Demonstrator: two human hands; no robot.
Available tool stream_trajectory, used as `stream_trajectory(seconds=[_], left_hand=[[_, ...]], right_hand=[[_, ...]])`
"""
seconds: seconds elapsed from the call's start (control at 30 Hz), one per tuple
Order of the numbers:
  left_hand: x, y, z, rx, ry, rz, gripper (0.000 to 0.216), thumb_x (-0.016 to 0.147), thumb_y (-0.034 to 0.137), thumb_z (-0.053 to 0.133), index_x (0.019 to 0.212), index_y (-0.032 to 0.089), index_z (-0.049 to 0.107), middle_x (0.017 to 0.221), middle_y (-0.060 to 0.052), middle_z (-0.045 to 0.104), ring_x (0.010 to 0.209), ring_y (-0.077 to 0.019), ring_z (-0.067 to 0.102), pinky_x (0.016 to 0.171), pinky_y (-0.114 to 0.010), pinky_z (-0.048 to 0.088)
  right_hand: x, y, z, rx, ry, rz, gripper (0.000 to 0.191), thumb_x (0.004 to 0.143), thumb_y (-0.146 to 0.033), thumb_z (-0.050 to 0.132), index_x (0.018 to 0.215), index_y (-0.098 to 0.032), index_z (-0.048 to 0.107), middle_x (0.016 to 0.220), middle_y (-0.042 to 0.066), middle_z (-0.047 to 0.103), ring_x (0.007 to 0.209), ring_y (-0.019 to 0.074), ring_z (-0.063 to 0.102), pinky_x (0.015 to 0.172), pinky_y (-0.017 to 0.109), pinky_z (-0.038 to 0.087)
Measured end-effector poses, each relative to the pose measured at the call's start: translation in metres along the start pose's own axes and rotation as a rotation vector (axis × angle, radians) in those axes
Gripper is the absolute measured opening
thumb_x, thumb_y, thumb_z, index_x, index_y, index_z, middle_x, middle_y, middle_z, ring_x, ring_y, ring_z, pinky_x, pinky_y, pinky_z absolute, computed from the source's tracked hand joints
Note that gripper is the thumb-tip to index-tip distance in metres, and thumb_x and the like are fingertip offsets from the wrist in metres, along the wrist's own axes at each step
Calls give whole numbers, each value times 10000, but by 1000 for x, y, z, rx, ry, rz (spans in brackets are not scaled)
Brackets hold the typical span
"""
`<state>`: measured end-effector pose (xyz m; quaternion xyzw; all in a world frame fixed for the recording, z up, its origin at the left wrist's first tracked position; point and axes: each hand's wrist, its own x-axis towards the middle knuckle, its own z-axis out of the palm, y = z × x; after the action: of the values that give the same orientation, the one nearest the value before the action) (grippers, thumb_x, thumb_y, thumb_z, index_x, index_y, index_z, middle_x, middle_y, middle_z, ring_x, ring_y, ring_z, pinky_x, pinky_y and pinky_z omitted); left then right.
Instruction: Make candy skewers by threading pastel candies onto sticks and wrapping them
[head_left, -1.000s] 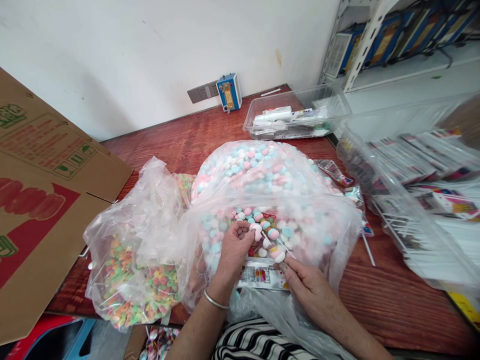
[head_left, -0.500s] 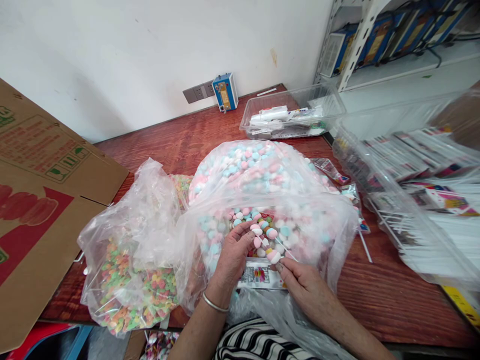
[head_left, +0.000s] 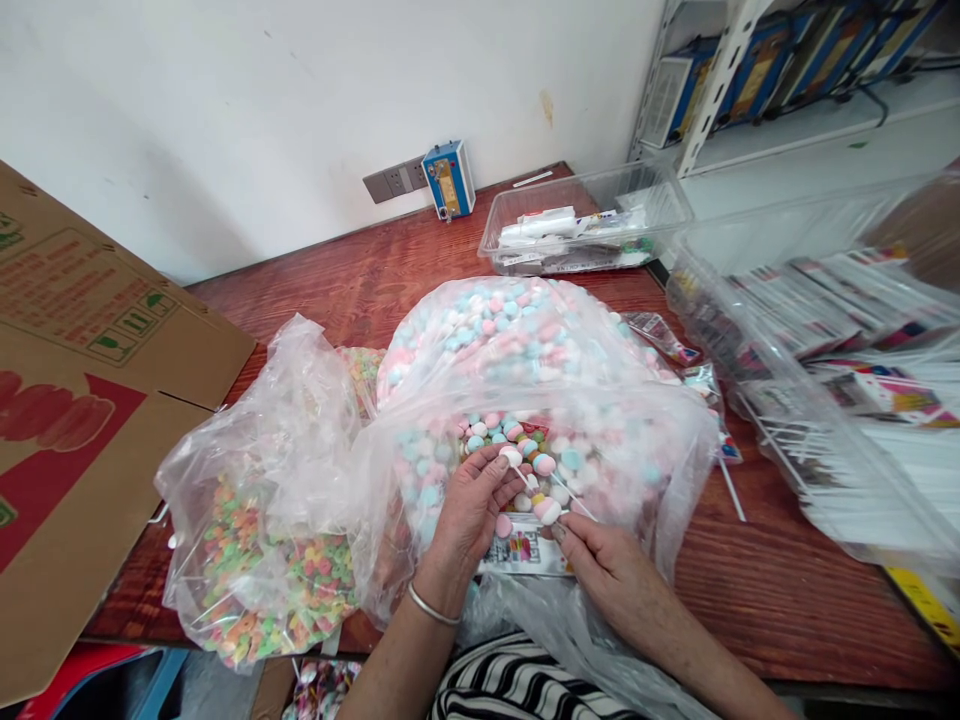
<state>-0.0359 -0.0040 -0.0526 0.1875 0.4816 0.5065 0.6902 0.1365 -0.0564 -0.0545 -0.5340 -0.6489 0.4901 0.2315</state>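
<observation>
A: Hands?
B: Right hand [head_left: 600, 560]: thumb and fingers pinch the lower end of a candy skewer [head_left: 547, 508]. Left hand [head_left: 474, 492]: fingertips close on a white candy [head_left: 511, 456], near the skewer's upper end.
A: Close by, anything in the way?
B: Printed packet [head_left: 529, 552] below the hands; pink candy [head_left: 503, 525] at its upper edge. Second skewer [head_left: 545, 464] just beyond the held one, crowding the workspace. Loose plastic film covers part of the candies around the hands.
A: Containers?
B: Large clear bag [head_left: 495, 370], pink, white and blue candies, directly ahead. Gummy bag [head_left: 259, 540] to the left, multicoloured pieces. Clear tub [head_left: 832, 440] to the right: printed packets and white sticks. Farther, clear tray [head_left: 592, 255]: white wrappers.
A: Beyond?
B: Blue device [head_left: 448, 182] beside a wall socket [head_left: 395, 181].
</observation>
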Motion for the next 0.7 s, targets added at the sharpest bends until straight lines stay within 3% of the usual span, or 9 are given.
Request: stream_trajectory(seconds=[0.33, 0.7], left_hand=[[2, -5, 1, -7, 64, 0, 301, 724, 282, 778, 945, 156, 617, 990, -91, 728, 920, -198, 714, 820, -307, 568], [-2, -7, 7, 83, 10, 73, 327, 735, 326, 777, 949, 163, 591, 915, -61, 717, 897, -209, 719, 809, -321, 557]], right_hand=[[1, -6, -1, 25, -20, 15, 281, 911, -323, 361, 701, -205, 504, 645, -6, 554, 605, 165, 494, 569, 269, 342], [4, -8, -3, 86, -17, 65, 317, 899, -367, 350, 693, -200, 524, 640, 2, 539, 607, 172, 488, 571, 276, 354]])
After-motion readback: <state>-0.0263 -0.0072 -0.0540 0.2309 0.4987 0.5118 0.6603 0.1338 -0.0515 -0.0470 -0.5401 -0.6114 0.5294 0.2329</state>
